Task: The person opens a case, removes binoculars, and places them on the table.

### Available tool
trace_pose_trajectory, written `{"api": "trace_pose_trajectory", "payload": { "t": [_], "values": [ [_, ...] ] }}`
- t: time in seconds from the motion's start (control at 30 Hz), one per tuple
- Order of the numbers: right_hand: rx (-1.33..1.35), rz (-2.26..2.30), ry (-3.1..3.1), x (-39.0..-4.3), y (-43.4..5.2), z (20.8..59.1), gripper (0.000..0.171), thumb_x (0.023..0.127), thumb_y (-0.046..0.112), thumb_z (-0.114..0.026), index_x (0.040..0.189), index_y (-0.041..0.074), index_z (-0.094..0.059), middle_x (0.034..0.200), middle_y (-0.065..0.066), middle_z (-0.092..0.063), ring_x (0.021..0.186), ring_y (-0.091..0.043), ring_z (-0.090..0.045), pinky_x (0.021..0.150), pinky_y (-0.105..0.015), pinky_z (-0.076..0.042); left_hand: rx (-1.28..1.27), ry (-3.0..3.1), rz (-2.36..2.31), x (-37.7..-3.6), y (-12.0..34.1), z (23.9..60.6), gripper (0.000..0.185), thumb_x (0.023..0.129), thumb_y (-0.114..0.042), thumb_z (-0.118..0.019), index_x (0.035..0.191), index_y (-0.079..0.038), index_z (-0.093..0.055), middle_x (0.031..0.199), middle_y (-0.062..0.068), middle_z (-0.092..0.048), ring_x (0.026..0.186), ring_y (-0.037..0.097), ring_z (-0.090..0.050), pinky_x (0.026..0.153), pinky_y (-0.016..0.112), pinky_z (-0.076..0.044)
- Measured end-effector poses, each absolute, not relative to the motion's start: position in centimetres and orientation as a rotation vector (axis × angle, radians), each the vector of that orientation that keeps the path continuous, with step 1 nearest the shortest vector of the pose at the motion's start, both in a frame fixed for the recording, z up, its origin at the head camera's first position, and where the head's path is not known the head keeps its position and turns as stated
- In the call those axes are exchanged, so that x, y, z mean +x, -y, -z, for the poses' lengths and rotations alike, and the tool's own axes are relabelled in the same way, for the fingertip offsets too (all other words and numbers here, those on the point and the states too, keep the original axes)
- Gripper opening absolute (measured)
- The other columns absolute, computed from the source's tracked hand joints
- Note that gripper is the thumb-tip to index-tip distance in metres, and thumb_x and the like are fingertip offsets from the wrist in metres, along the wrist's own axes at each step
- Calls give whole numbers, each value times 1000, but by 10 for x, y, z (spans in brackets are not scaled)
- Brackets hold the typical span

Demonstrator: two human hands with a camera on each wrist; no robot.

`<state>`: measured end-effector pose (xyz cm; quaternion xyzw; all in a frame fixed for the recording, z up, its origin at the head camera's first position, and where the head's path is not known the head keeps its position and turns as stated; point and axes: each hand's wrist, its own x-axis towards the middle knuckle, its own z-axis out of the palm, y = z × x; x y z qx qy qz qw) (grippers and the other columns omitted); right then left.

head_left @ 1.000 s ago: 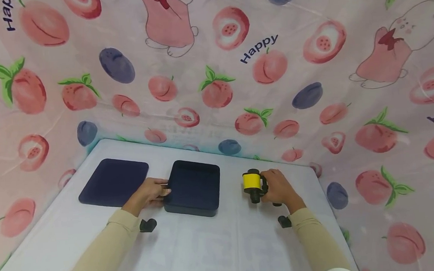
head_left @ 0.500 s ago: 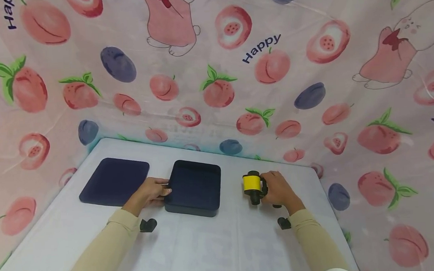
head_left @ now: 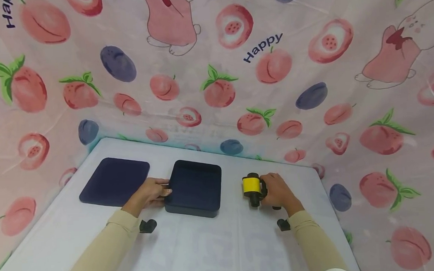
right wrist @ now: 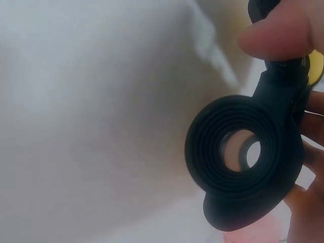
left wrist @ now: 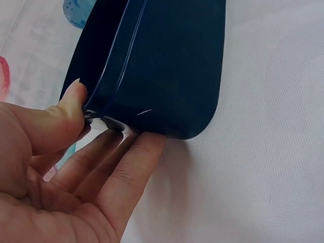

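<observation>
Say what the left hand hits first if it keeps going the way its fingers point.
The left hand already touches the open dark box: thumb on its near-left rim, fingers at the base. Straight on, it only pushes the box. The flat dark lid lies off that line, to the left.

Left grip (head_left: 148, 192) pinching — right grip (head_left: 276, 190) curled, holding.

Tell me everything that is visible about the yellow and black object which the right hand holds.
The yellow and black object is a small binocular-like device with a bright yellow middle band and black ends, lying on the white table to the right of the dark blue open box. The right wrist view shows a black ribbed round eyecup with a see-through hole. It looks like plastic and rubber. The right hand grips it from the right, thumb on top; nothing else touches it.
</observation>
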<state>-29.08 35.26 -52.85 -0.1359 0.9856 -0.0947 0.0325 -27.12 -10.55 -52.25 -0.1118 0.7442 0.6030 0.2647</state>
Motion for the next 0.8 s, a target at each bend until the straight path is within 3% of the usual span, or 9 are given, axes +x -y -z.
{"api": "trace_pose_trajectory", "payload": {
  "t": [0.8],
  "values": [
    [-338,329,-3011,-290,-357,536,87,65,25,-90,143,4,-56,143,-16,-62,135,-37,-50,119,-59,-40,-282,-2006,-1625,-273,109,528,68,100,-3,-67,160,1,-35,162,30,-37,143,48,-49,110,59,-50]
  ]
}}
